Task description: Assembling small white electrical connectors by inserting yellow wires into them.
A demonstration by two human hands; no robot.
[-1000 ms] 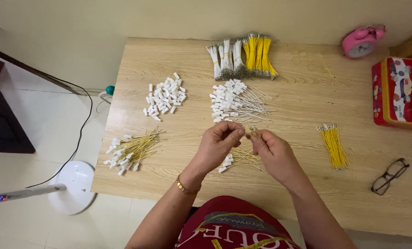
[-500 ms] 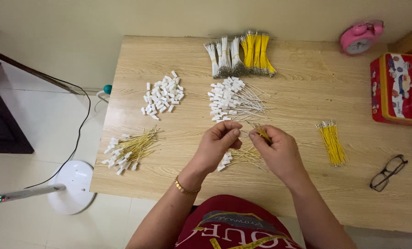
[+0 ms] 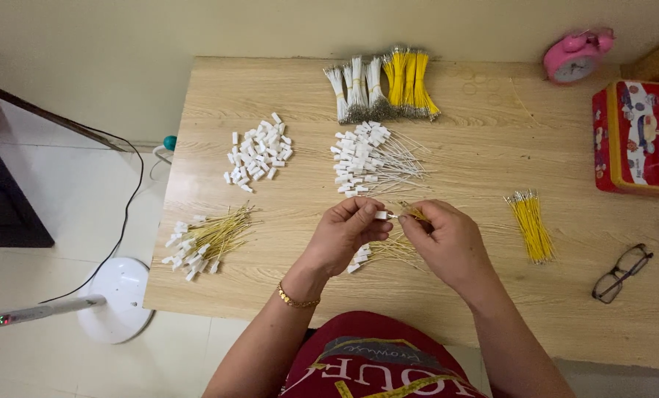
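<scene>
White and small, the plastic connector (image 3: 380, 215) is sitting pinched in the left hand (image 3: 344, 234). Thin yellow wires (image 3: 415, 212) are poking out beside it, pinched by the right hand (image 3: 447, 243).

The pale wooden table (image 3: 491, 133) carries one pink round alarm clock (image 3: 574, 55), one red printed tin box (image 3: 643, 136) and one pair of dark-framed glasses (image 3: 622, 273). Six piles lie there: one heap of loose small white plastic connectors (image 3: 259, 151), one pile of white-capped thin grey wires (image 3: 370, 162), two piles of white-capped yellow wires (image 3: 207, 239) (image 3: 385, 252), one pile of bare short yellow wires (image 3: 530, 225), and one row of tied white and yellow wire bundles (image 3: 381, 85).
</scene>
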